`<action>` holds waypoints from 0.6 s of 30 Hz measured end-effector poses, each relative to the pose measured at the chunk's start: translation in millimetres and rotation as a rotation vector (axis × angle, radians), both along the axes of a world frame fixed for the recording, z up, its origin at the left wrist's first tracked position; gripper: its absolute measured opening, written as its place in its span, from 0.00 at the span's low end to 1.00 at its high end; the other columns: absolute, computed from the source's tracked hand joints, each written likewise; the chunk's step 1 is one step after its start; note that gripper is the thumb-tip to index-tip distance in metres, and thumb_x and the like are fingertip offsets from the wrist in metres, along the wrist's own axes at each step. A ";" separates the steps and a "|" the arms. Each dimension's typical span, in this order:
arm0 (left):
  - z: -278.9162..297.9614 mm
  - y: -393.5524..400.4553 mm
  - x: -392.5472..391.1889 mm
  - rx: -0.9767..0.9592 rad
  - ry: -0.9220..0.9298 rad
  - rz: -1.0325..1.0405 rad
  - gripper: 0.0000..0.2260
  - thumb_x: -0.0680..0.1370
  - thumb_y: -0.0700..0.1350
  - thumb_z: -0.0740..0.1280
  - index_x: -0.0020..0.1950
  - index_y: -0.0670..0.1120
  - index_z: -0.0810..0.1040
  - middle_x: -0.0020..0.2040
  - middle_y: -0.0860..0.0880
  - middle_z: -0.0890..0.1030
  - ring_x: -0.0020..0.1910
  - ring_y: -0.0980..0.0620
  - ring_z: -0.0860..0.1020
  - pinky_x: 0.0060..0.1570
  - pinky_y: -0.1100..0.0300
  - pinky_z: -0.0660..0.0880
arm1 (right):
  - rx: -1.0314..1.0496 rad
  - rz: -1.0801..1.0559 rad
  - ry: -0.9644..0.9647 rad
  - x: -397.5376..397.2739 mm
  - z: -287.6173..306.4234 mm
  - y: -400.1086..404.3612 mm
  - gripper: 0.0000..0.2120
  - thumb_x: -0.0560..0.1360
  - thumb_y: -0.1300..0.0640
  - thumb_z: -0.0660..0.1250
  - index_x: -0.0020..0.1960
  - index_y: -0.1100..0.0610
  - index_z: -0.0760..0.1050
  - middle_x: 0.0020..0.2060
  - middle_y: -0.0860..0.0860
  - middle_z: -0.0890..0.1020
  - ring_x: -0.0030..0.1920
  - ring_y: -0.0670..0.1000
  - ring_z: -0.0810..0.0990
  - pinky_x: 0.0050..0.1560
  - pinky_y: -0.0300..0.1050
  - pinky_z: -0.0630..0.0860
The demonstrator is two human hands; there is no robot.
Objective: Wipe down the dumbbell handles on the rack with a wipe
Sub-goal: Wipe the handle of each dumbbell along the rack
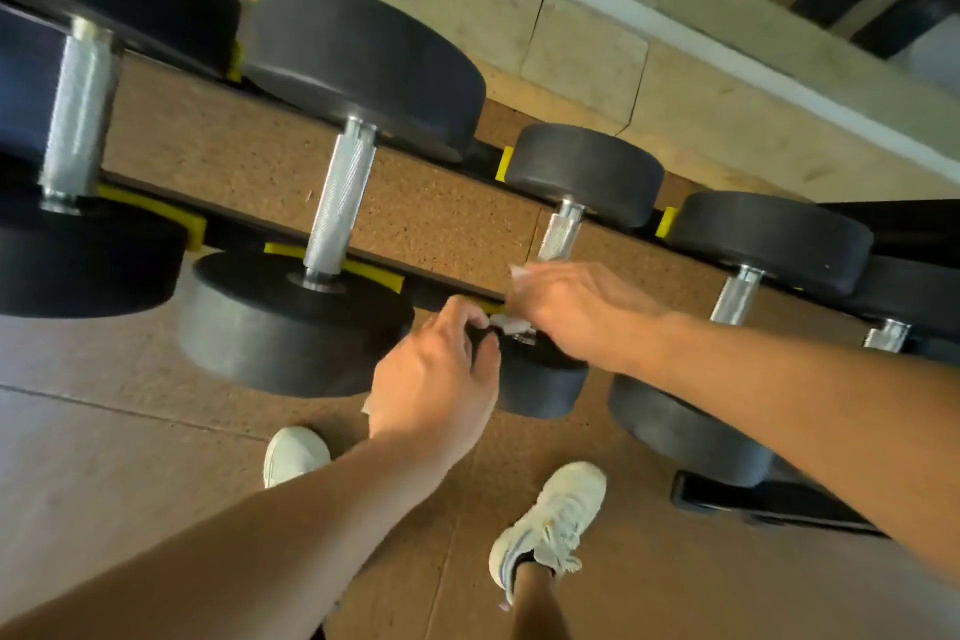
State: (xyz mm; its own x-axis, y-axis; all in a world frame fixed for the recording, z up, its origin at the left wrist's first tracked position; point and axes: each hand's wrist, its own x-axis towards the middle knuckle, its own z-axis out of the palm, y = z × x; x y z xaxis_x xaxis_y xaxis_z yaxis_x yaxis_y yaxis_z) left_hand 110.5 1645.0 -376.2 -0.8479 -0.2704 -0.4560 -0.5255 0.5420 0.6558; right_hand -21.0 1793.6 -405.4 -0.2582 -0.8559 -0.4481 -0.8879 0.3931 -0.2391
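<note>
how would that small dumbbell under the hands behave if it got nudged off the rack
Probably heavy for its size: the small dumbbell has thick solid-looking heads. Its round heads suggest it would roll once off the yellow cradles. The knurled handle likely resists slipping.

Bare forearms without sleeves; white laced sneakers (550,525), a dark sock above one.

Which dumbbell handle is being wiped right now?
The third handle from the left, on the small dumbbell: the right hand covers its lower part with the wipe. The other handles are bare.
</note>
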 end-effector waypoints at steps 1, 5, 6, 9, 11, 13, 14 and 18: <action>-5.3 9.6 -10.6 0.030 -0.050 0.073 0.05 0.81 0.54 0.60 0.54 0.57 0.72 0.41 0.56 0.78 0.41 0.55 0.78 0.41 0.54 0.75 | -0.003 -0.044 0.118 -12.2 9.4 -2.4 0.14 0.70 0.66 0.67 0.53 0.60 0.84 0.50 0.57 0.86 0.56 0.61 0.83 0.69 0.59 0.70; -28.1 50.1 -41.9 0.094 -0.159 0.505 0.02 0.82 0.49 0.60 0.50 0.54 0.71 0.50 0.53 0.75 0.51 0.48 0.77 0.45 0.57 0.66 | 0.110 -0.017 0.269 -14.6 29.7 1.8 0.21 0.76 0.61 0.58 0.66 0.61 0.78 0.65 0.58 0.79 0.71 0.58 0.72 0.76 0.52 0.57; -34.0 55.1 -45.2 0.067 -0.139 0.593 0.03 0.81 0.48 0.60 0.50 0.53 0.72 0.52 0.51 0.76 0.53 0.46 0.76 0.46 0.58 0.64 | 0.123 0.010 0.233 -2.2 27.4 8.7 0.23 0.76 0.61 0.54 0.66 0.62 0.78 0.66 0.58 0.78 0.72 0.58 0.71 0.75 0.52 0.57; -48.2 57.8 -44.3 -0.010 -0.085 0.741 0.07 0.81 0.50 0.57 0.54 0.51 0.73 0.55 0.48 0.77 0.56 0.44 0.76 0.47 0.57 0.62 | 0.102 0.056 0.155 2.5 22.2 23.1 0.24 0.74 0.62 0.53 0.66 0.63 0.78 0.66 0.58 0.78 0.71 0.57 0.73 0.74 0.55 0.63; -52.8 60.5 -44.5 -0.019 -0.063 0.757 0.06 0.81 0.51 0.56 0.53 0.53 0.70 0.54 0.49 0.78 0.54 0.44 0.76 0.47 0.56 0.62 | -0.013 -0.092 0.230 -19.8 18.5 21.7 0.21 0.73 0.67 0.60 0.65 0.63 0.78 0.65 0.59 0.79 0.70 0.58 0.74 0.71 0.60 0.69; -53.4 62.0 -42.2 -0.034 -0.058 0.744 0.05 0.81 0.51 0.55 0.52 0.54 0.69 0.53 0.49 0.78 0.54 0.44 0.76 0.47 0.55 0.62 | -0.087 -0.167 0.269 -16.8 11.9 19.5 0.20 0.75 0.66 0.57 0.62 0.62 0.80 0.64 0.59 0.80 0.68 0.59 0.75 0.72 0.57 0.67; -54.6 62.1 -40.9 -0.041 -0.050 0.746 0.05 0.80 0.50 0.55 0.52 0.54 0.69 0.53 0.49 0.78 0.54 0.44 0.76 0.47 0.55 0.62 | -0.059 -0.105 0.235 -2.2 7.6 22.0 0.21 0.76 0.63 0.53 0.60 0.61 0.81 0.62 0.58 0.81 0.67 0.58 0.76 0.72 0.53 0.66; -59.2 62.6 -40.7 -0.045 -0.006 0.770 0.06 0.79 0.50 0.55 0.52 0.54 0.70 0.52 0.48 0.79 0.53 0.43 0.75 0.47 0.54 0.62 | -0.052 0.026 0.223 -0.7 3.6 25.8 0.21 0.76 0.61 0.53 0.60 0.59 0.82 0.61 0.55 0.82 0.68 0.55 0.76 0.73 0.48 0.58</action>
State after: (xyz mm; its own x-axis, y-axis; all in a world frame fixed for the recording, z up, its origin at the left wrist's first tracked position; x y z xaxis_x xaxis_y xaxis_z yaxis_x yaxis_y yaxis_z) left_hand 69.7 1707.6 -435.4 -0.4106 -0.8017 -0.4344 -0.7685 0.0479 0.6380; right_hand -21.7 1819.4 -401.8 -0.3237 -0.8837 -0.3380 -0.9305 0.3620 -0.0553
